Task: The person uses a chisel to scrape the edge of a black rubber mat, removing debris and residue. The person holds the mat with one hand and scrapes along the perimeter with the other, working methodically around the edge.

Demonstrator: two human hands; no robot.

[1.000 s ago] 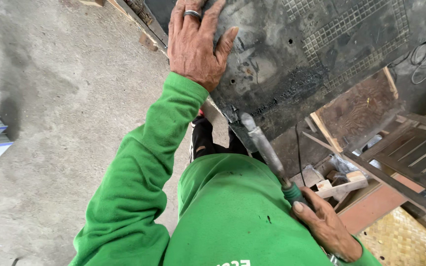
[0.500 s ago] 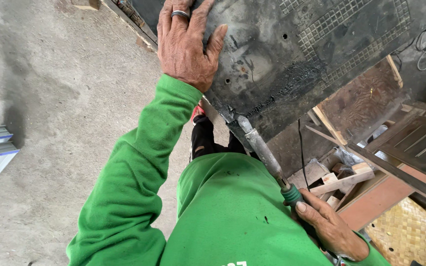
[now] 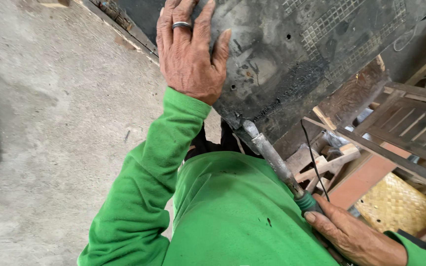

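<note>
Two hands work: right hand (image 3: 353, 236) grips the iron (image 3: 277, 165), tip slanting up-left onto the panel (image 3: 292, 59); left hand (image 3: 191, 49) lies spread flat there.

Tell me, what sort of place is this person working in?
Probably a small repair workshop: a bare concrete floor, scrap wood pieces, and a soldering iron in the right hand against a black plastic panel steadied by the left hand.

Two hands (image 3: 188, 54), one soldering iron (image 3: 277, 162), one black panel (image 3: 292, 54).
</note>
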